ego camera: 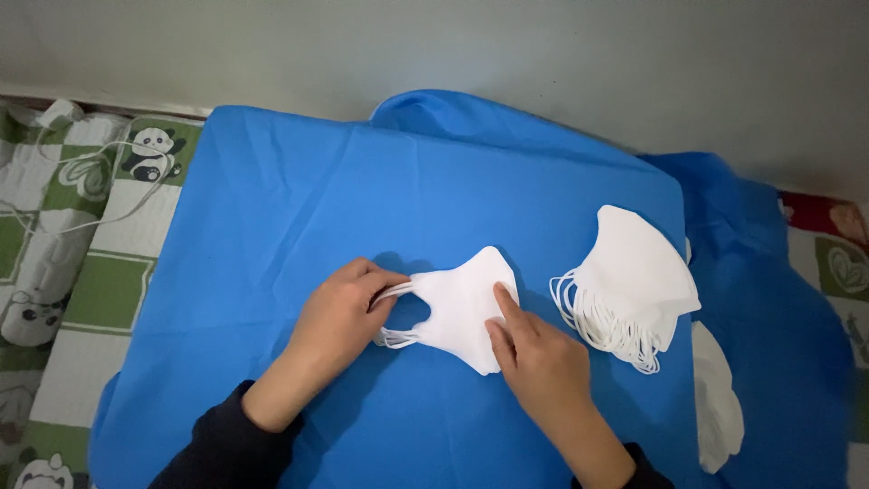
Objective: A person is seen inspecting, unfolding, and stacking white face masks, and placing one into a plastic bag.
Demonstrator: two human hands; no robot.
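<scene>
A folded white face mask (462,303) lies in the middle of a blue cloth-covered surface (299,208). My left hand (339,317) pinches the mask's left edge, where the ear loops (396,317) come off. On the mask's right part, my right hand (534,349) presses down with the index finger stretched along it. A stack of several similar white masks (634,281) sits just right of my right hand, their loops fanned out at the lower left.
Another white mask piece (720,403) lies at the blue cloth's lower right edge. A green-and-white panda-print blanket (81,226) with a white cord (100,154) is at the left. A grey wall (453,45) runs behind.
</scene>
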